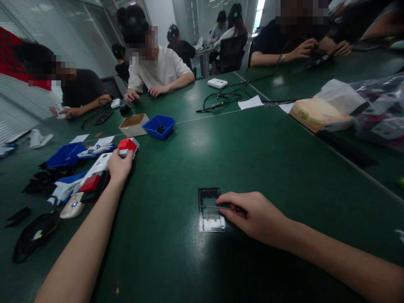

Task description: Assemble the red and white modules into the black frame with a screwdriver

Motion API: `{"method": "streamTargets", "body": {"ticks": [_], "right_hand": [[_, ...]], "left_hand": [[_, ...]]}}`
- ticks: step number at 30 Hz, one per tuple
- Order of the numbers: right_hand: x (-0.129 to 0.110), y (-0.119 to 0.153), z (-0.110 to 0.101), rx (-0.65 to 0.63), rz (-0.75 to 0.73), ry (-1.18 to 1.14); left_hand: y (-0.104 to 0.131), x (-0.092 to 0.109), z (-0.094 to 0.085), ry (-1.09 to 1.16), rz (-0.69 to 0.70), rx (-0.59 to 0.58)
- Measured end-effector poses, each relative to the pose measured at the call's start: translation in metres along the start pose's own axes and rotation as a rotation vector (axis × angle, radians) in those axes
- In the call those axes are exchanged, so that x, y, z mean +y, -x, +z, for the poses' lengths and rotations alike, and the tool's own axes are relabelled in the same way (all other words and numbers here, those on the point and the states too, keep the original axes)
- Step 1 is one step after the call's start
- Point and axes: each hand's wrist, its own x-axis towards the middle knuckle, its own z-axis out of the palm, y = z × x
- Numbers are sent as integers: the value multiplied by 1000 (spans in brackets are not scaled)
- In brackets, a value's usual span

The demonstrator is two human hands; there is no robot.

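Note:
On the green table lies a small rectangular frame [212, 225], black at the top and clear or silvery at the lower end. My right hand [248, 212] is closed around a thin metal tool [213, 207], whose shaft reaches over the frame to its left side. Out to the left, my left hand [120, 164] rests with its fingers against a red and white box [127, 144] at the far end of a row of boxes. Its grip on that box is partly hidden by the hand itself.
Beyond my left hand stand a cardboard box [134, 125] and a blue tray [160, 127] with small dark parts. Gloves [67, 185], a pale mouse [72, 205] and a black pouch [36, 235] lie left. Black cables [217, 101] lie farther back. Several people sit around.

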Motion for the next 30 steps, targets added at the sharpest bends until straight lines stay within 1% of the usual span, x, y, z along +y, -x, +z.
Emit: {"method": "streamTargets", "body": {"ticks": [4, 6, 7, 8, 10, 11, 13, 14, 16, 17, 19, 22, 24, 26, 28, 30], "right_hand": [[0, 1, 0, -9, -4, 5], [0, 2, -1, -15, -5, 10], [1, 3, -2, -16, -8, 17], [1, 4, -3, -14, -9, 25], [3, 5, -7, 12, -7, 41], [4, 5, -10, 34, -4, 47], [5, 5, -15, 87, 3, 62], [6, 4, -17, 111, 4, 72], [7, 3, -20, 146, 4, 93], [8, 2, -21, 161, 6, 100], [7, 1, -23, 182, 17, 107], [7, -2, -25, 180, 32, 97], [6, -3, -26, 171, 36, 88], [7, -3, -26, 176, 44, 84], [7, -3, -26, 201, 71, 84], [8, -2, -26, 239, 110, 78]], "left_hand": [[15, 7, -7, 50, 25, 71], [32, 13, -10, 90, 62, 70], [43, 18, -10, 112, 88, 46], [57, 24, -11, 137, 121, 10], [90, 40, -11, 186, 197, -101], [106, 49, -11, 220, 249, -183], [138, 67, -12, 317, 390, -401], [151, 75, -13, 325, 451, -474], [171, 86, -15, 289, 592, -563], [178, 89, -17, 269, 663, -577], [186, 91, -20, 258, 780, -608], [192, 86, -25, 324, 871, -722], [193, 81, -26, 380, 889, -770], [192, 78, -26, 410, 880, -774], [189, 77, -26, 419, 862, -797], [185, 77, -27, 425, 840, -862]]}}
